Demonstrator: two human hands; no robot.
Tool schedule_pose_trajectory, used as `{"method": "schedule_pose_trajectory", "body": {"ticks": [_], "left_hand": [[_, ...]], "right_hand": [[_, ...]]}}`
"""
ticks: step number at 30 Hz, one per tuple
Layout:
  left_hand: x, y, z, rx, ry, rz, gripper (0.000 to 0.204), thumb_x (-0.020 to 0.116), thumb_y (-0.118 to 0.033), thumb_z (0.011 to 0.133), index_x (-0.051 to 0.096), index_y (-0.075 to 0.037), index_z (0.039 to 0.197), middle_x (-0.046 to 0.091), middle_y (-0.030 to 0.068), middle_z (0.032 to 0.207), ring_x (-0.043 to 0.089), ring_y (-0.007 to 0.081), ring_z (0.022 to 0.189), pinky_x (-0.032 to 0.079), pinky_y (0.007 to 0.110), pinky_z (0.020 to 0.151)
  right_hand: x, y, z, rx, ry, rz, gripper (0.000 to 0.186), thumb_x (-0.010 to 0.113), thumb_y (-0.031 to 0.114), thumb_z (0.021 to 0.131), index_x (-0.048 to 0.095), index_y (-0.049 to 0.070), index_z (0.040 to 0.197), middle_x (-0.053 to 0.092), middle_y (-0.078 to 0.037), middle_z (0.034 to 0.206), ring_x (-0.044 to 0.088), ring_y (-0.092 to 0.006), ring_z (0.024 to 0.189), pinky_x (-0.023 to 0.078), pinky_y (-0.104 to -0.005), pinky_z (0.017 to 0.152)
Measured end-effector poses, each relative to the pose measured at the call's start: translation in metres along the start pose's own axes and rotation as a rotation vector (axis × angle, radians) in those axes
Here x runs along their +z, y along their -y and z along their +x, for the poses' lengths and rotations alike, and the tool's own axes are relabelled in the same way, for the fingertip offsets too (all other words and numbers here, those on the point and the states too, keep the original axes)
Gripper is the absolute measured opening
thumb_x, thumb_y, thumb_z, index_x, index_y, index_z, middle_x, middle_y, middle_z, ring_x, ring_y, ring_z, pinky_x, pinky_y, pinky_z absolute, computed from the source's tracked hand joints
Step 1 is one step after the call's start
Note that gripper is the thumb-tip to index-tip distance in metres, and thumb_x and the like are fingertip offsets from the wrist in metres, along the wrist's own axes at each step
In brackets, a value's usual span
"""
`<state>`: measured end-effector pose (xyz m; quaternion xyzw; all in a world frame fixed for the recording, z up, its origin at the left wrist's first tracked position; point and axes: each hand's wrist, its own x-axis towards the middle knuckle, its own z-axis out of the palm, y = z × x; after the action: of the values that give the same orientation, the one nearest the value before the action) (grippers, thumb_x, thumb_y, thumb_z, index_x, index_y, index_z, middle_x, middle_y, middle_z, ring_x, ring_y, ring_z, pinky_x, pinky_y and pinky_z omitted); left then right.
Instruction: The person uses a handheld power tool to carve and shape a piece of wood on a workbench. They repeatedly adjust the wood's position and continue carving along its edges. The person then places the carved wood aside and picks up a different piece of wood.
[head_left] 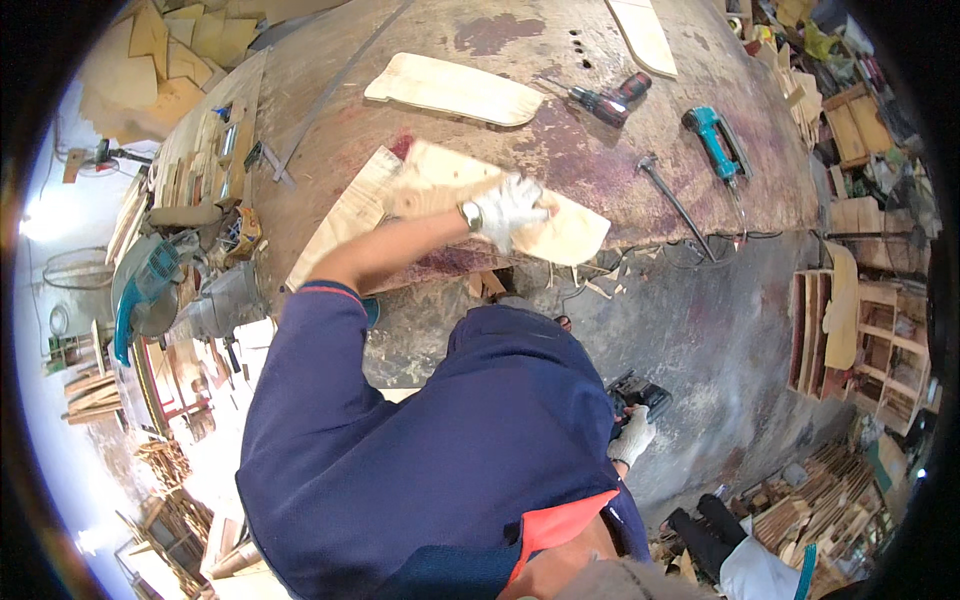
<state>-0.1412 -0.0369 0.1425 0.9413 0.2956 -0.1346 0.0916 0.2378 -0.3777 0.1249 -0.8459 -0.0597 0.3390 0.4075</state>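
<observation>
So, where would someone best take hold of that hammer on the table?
The hammer is probably best gripped by its handle, near the free end, coming from the person's side of the table: the long, thin handle points that way and seems to overhang the edge, with the head farther in.

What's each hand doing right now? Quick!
Left hand: looks open, resting on a pale wooden board.
Right hand: closed, holding a black power tool.

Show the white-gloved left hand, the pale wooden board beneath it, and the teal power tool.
White-gloved left hand (509, 208), head view: back of hand.
Pale wooden board (576, 229), head view: face near right end.
Teal power tool (711, 140), head view: casing.
</observation>
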Motion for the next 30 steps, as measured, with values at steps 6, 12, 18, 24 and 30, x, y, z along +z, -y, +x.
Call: {"method": "schedule_pose_trajectory", "body": {"ticks": [6, 12, 18, 24, 30], "left_hand": [[-0.053, 0.131, -0.039, -0.227, -0.129, 0.269, 0.114, 0.085, -0.052, 0.062, 0.032, -0.028, 0.160, 0.035, 0.0215, 0.160, 0.035, 0.0393, 0.147, 0.030, 0.058, 0.117], [-0.018, 0.190, -0.095, -0.797, -0.240, -0.040, 0.111, 0.080, -0.060, 0.067, 0.029, -0.028, 0.160, 0.035, 0.0202, 0.161, 0.033, 0.0377, 0.149, 0.024, 0.057, 0.121], [0.084, 0.171, -0.198, -1.116, 0.264, -0.367, 0.128, 0.087, -0.070, 0.053, 0.034, -0.018, 0.157, 0.047, 0.0228, 0.151, 0.045, 0.0411, 0.141, 0.040, 0.054, 0.114], [0.115, 0.125, -0.218, -1.157, 0.154, -0.305, 0.124, 0.085, -0.064, 0.058, 0.032, -0.015, 0.159, 0.048, 0.0253, 0.142, 0.048, 0.0435, 0.133, 0.045, 0.051, 0.106], [0.094, 0.040, -0.132, -0.736, 0.069, -0.192, 0.114, 0.082, -0.053, 0.060, 0.036, -0.012, 0.156, 0.050, 0.0262, 0.137, 0.045, 0.0438, 0.132, 0.040, 0.055, 0.107]], "right_hand": [[0.008, 0.007, -0.005, 0.060, 0.031, 0.067, 0.021, 0.064, 0.018, 0.093, 0.067, -0.002, 0.087, 0.064, -0.008, 0.072, 0.056, -0.0176, 0.056, 0.047, -0.0342, 0.048], [0.016, 0.009, -0.013, 0.031, 0.055, 0.021, 0.022, 0.064, 0.018, 0.092, 0.068, -0.003, 0.092, 0.066, -0.008, 0.075, 0.057, -0.0172, 0.055, 0.047, -0.0329, 0.049], [0.018, 0.013, -0.029, 0.054, 0.003, 0.041, 0.017, 0.063, 0.016, 0.087, 0.067, 0.002, 0.080, 0.063, -0.003, 0.069, 0.055, -0.0126, 0.053, 0.042, -0.0305, 0.049], [0.017, 0.017, -0.034, 0.045, 0.001, -0.001, 0.018, 0.065, 0.017, 0.086, 0.069, 0.000, 0.083, 0.064, -0.004, 0.069, 0.057, -0.0130, 0.052, 0.044, -0.0314, 0.049], [0.022, 0.028, -0.043, -0.023, 0.000, -0.336, 0.023, 0.066, 0.021, 0.087, 0.067, -0.002, 0.084, 0.063, -0.006, 0.060, 0.059, -0.0153, 0.049, 0.045, -0.0342, 0.049]]}}
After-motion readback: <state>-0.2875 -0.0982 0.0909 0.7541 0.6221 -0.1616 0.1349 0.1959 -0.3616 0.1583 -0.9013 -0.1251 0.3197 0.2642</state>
